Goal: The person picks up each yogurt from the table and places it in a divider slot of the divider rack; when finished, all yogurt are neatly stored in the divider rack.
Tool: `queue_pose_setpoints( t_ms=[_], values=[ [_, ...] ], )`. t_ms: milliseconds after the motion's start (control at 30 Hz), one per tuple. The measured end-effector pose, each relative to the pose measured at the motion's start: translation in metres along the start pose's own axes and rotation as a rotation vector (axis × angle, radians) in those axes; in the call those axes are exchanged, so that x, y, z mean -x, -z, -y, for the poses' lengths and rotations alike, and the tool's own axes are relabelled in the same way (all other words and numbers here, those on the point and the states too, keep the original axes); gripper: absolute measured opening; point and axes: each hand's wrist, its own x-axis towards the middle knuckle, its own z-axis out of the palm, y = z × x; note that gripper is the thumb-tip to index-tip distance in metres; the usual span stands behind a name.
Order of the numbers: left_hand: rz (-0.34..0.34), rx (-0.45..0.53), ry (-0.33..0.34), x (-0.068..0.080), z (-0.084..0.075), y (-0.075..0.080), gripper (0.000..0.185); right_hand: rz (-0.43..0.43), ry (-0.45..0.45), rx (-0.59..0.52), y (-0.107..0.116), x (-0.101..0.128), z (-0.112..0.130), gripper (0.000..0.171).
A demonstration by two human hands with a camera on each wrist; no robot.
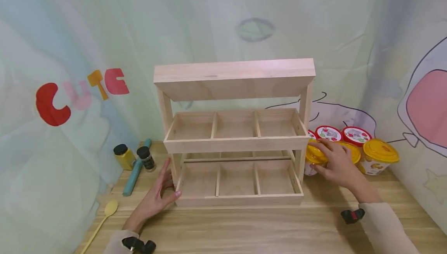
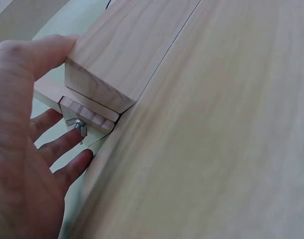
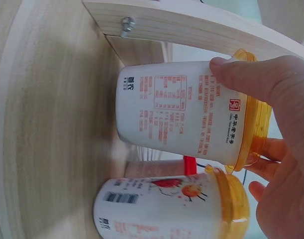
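Observation:
A two-tier wooden rack (image 1: pixel 235 145) stands in the middle of the table, each tray split into three compartments. My left hand (image 1: pixel 155 199) rests at its lower left side, thumb touching the lower tray's front corner. The left wrist view has the other fingers loosely spread beside a wing nut (image 2: pixel 79 124). To the right of the rack, my right hand (image 1: pixel 336 164) grips a white plastic tub (image 3: pixel 176 109) with a yellow lid. Its thumb presses the tub's side just below the lid, with fingers on the far side. The tub stands upright, close beside the rack.
More yellow-lidded tubs (image 1: pixel 380 157) and several red-lidded tubs (image 1: pixel 356 134) cluster at the right. On the left are a yellow jar (image 1: pixel 125 159) with a black cap, a dark shaker (image 1: pixel 146 160), a teal roll (image 1: pixel 132 178) and a yellow spoon (image 1: pixel 111 208). Printed curtains enclose the table.

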Motion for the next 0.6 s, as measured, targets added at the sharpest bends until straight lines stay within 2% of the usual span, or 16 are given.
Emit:
queue_pose_setpoints(
  t_ms=[233,400,600],
  values=[
    [-0.016,0.012,0.012,0.005,0.001,0.000,0.112,-0.111,0.040,-0.012,0.008,0.004,0.000,0.073],
    [-0.008,0.049,0.012,0.005,-0.001,0.000,0.111,-0.146,0.042,-0.009,0.019,0.008,0.002,0.074],
    [-0.005,0.063,0.012,0.002,0.001,-0.001,0.111,-0.196,0.087,-0.005,0.037,0.013,0.007,0.075]
  ],
)
